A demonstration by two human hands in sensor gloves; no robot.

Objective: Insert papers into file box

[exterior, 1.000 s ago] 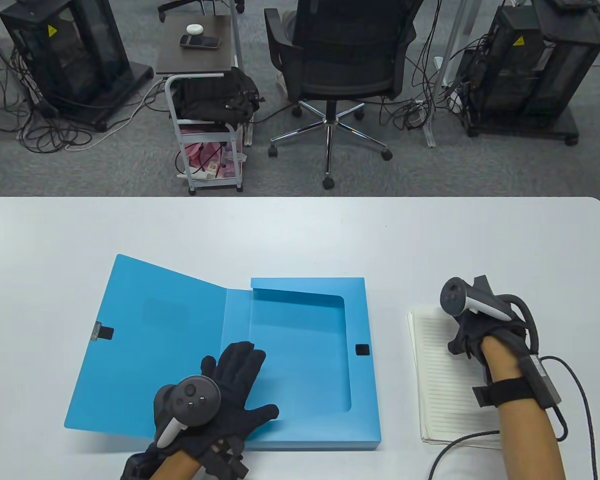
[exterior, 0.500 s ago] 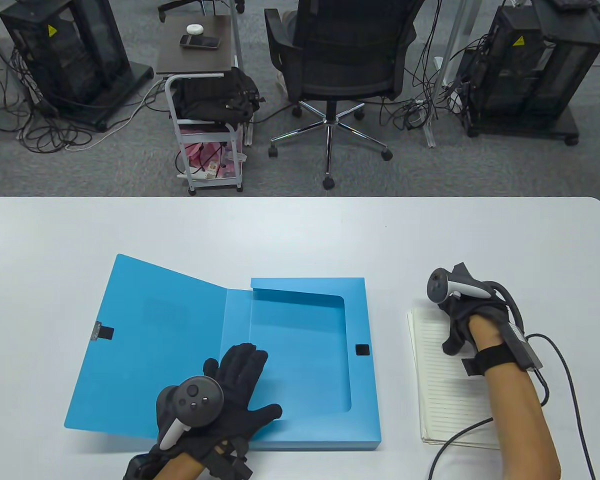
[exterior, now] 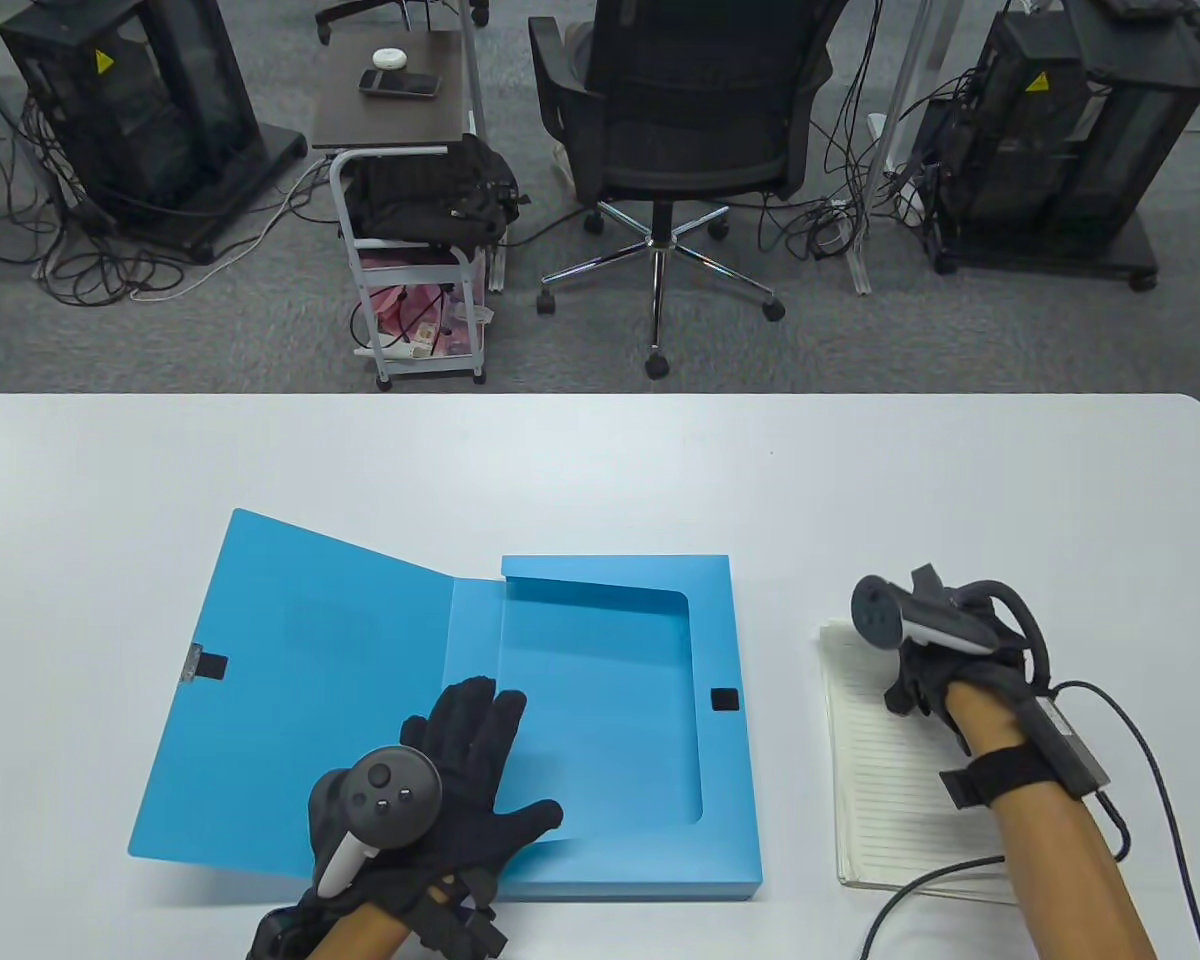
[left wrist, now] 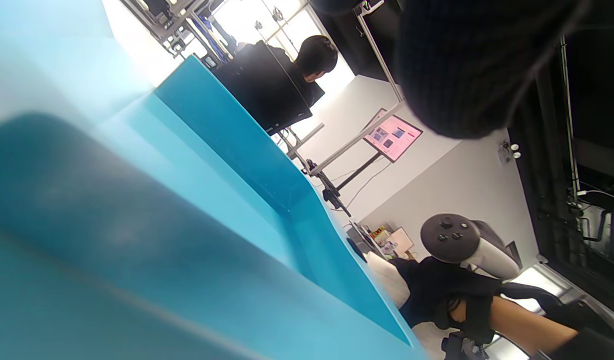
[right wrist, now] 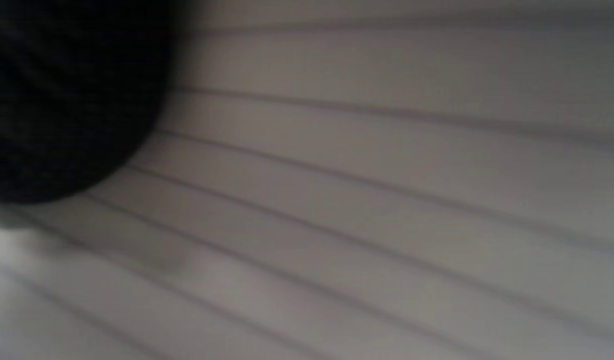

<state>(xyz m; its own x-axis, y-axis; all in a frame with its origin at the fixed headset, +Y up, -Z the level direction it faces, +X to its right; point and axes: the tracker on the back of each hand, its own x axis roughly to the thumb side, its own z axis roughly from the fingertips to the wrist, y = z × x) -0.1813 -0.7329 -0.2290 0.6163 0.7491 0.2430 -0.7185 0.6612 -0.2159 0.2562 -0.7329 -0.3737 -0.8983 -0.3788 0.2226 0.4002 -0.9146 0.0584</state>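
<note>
A blue file box (exterior: 600, 700) lies open mid-table, its lid (exterior: 300, 680) folded out to the left. My left hand (exterior: 460, 770) rests flat, fingers spread, on the box's inner fold near the front edge. In the left wrist view the blue box (left wrist: 187, 200) fills the frame. A stack of lined papers (exterior: 890, 790) lies to the right of the box. My right hand (exterior: 915, 680) rests on the stack's far end. Its fingers are hidden under the tracker. The right wrist view shows lined paper (right wrist: 387, 200) very close, with a dark glove finger (right wrist: 62, 90) on it.
The white table (exterior: 600, 460) has bare surface behind the box. A gap of table lies between box and papers. A cable (exterior: 920, 890) from my right wrist trails across the papers' near end. An office chair (exterior: 680, 120) and a cart (exterior: 410, 200) stand beyond the table.
My right hand moved away along the papers, then came back a little. The paper stack has shifted slightly and now sits a bit skewed. My left hand has barely moved.
</note>
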